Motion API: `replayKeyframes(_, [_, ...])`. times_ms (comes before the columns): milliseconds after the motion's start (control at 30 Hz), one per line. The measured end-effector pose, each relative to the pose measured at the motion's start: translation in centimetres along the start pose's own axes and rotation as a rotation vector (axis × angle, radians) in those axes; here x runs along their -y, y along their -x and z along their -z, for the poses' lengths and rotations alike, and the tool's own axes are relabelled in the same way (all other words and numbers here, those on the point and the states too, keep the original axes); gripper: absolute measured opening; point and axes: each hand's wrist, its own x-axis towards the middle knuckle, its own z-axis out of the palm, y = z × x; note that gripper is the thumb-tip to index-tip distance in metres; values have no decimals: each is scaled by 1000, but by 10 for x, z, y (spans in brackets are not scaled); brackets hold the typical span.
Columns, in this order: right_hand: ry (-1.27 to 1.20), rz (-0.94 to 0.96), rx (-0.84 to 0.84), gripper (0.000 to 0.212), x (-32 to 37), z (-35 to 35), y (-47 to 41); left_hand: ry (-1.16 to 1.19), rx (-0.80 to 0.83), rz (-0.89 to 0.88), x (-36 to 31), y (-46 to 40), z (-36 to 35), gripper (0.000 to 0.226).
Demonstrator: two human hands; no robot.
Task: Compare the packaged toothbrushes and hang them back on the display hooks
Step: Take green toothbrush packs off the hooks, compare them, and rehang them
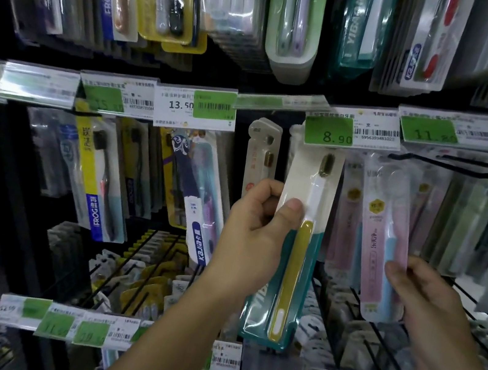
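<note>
Far to the left of the left hand's grip hangs a yellow-and-blue FROG toothbrush pack (98, 180), with a price tag reading 13.50 (195, 109) up and to the left of that grip. Just left of the grip, a dark blue KAJIA pack (198, 199) hangs tilted on the display.

The left hand (257, 222) holds the white-and-teal toothbrush pack (295, 248) at its left edge: the thumb lies across the front of the card and the fingers curl round behind it, so the grip is closed on the pack. The pack stands nearly upright, its top leaning a little to the right. The dark bristle head sits above the grip, just beneath a green 8.90 price tag (329, 133). The yellow handle runs down below the grip.

To the right, the right hand (426, 296) pinches the pink toothbrush pack (383, 240) near its lower right edge, thumb on the front and fingers behind, a narrow grip closed on the card. Most of the pack rises above this grip, leaning slightly left, and a light blue handle shows inside. Its top reaches up near a black display hook (452, 166) that juts out above the grip; whether the pack hangs on it, I cannot tell. The two held packs are near each other but apart.
</note>
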Motion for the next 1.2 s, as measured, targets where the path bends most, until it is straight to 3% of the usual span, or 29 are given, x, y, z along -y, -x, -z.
replayKeyframes(300, [33, 17, -24, 34, -2, 0, 0, 76, 18, 121, -25, -2, 10, 23])
replayKeyframes(400, [45, 21, -16, 35, -1, 2, -1, 10, 25, 94, -27, -4, 4, 25])
replayKeyframes(500, [46, 18, 4, 35, 0, 2, -2, -91, 29, 18, -21, 7, 2, 12])
replayKeyframes(633, [20, 31, 17, 27, 5, -3, -3, 96, 13, 120, -18, 1, 1, 21])
replayKeyframes(733, [7, 32, 30, 28, 9, -5, -5, 86, 47, 172, -17, -8, -6, 21])
replayKeyframes(1000, [-37, 50, 59, 20, 15, -7, -8, 234, 173, 102, -17, -7, -3, 23])
replayKeyframes(1100, [-40, 50, 46, 19, 14, -6, -8, 119, 66, 74, -10, 11, 9, 18])
replayKeyframes(1200, [-50, 45, 57, 23, 11, -4, -9, 31, -127, 67, -3, 22, 29, 30])
